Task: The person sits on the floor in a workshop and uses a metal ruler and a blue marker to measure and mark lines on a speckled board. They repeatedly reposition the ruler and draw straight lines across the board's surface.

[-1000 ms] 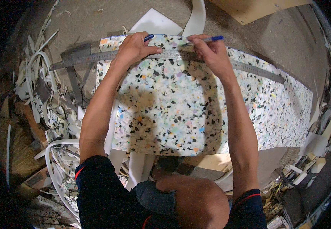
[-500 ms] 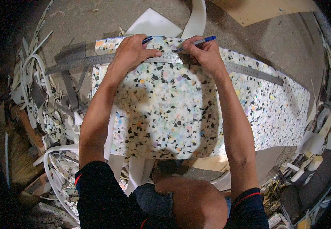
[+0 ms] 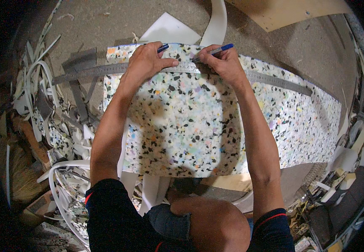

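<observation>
A speckled foam sheet (image 3: 190,126), white with black and pastel flecks, lies flat before me. Across its far part runs a long steel ruler (image 3: 274,80), its left end sticking out past the sheet. My left hand (image 3: 147,61) presses on the ruler with the thumb stretched along it, and a small blue pen cap (image 3: 162,48) pokes out from between its fingers. In a writing grip, my right hand (image 3: 225,63) holds a blue-ended pen (image 3: 223,48), its tip down at the sheet close to the ruler's far edge. Some of the ruler is hidden beneath both hands.
Beyond the sheet are a white foam piece (image 3: 167,29), a curved white strip (image 3: 214,21) and a tan board (image 3: 287,12) on the floor. White offcut strips (image 3: 43,75) pile up on the left, with more scraps (image 3: 337,185) at the right. My bent knee (image 3: 211,222) is close to the sheet's near edge.
The pen tip has come slightly nearer to the ruler's far edge. My left hand still holds the ruler down, and the whole view has shifted a little.
</observation>
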Action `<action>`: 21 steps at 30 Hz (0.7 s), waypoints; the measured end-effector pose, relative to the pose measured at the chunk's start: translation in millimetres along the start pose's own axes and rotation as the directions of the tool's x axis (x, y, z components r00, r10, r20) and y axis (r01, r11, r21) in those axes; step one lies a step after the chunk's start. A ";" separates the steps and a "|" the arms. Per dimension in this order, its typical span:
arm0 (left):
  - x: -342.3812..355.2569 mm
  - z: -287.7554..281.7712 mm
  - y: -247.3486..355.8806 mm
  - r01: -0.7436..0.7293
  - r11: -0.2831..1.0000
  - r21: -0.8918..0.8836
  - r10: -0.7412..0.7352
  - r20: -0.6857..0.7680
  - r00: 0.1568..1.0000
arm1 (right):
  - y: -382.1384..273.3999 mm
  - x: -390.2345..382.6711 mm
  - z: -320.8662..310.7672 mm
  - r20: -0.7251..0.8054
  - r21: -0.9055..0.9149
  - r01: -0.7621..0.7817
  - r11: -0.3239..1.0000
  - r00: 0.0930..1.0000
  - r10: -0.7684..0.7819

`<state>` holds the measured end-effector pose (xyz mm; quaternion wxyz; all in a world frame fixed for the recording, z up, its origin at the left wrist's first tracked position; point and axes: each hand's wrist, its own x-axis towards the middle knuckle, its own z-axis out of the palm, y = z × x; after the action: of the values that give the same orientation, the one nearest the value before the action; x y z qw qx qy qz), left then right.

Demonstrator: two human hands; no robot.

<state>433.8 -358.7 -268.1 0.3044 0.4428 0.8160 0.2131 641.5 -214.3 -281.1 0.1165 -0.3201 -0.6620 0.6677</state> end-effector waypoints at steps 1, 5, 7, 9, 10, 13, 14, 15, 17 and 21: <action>-0.2 0.2 0.1 0.004 1.000 -0.007 -0.004 0.001 1.000 | 0.6 -0.1 -0.1 0.000 0.001 -0.019 1.000 1.000 0.019; 0.0 -0.2 0.3 0.014 0.999 0.029 -0.014 0.010 1.000 | 6.1 1.4 2.7 -0.072 -0.068 0.009 0.998 0.997 -0.013; -0.3 0.1 0.8 0.013 1.000 0.020 -0.013 -0.005 1.000 | 8.8 2.4 5.9 -0.122 -0.026 0.035 0.999 0.992 -0.038; -0.8 0.3 1.1 0.007 1.000 0.021 -0.007 -0.012 1.000 | 9.5 1.8 6.6 -0.110 -0.026 0.054 0.998 0.992 -0.057; -0.2 0.1 1.2 0.000 1.000 0.029 0.000 -0.012 1.000 | 9.0 1.6 6.3 -0.118 -0.047 0.039 0.998 0.992 -0.045; 0.5 -0.1 1.7 0.011 0.999 0.041 -0.011 -0.006 1.000 | 4.7 1.1 3.2 -0.052 -0.111 0.000 0.994 0.999 -0.005; 0.4 -0.2 1.7 0.016 0.999 0.039 -0.015 -0.004 1.000 | 3.3 0.9 2.5 -0.044 -0.117 0.010 0.993 0.999 -0.015; 0.3 -0.3 1.8 0.027 0.999 0.037 -0.027 0.000 1.000 | 2.2 0.7 2.3 -0.036 -0.123 0.019 0.992 0.999 -0.024; 0.0 -0.2 1.5 0.038 0.999 0.023 -0.038 0.009 0.999 | 1.9 0.2 4.1 -0.062 -0.098 0.011 0.995 0.998 -0.017; 0.5 1.4 -0.2 0.011 1.000 0.027 -0.011 -0.004 1.000 | 6.5 0.6 10.9 -0.139 -0.024 0.029 0.999 0.990 -0.032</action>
<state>434.4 -358.2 -269.4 0.2979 0.4419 0.8219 0.2012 636.5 -223.5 -288.4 0.1694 -0.3570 -0.6642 0.6346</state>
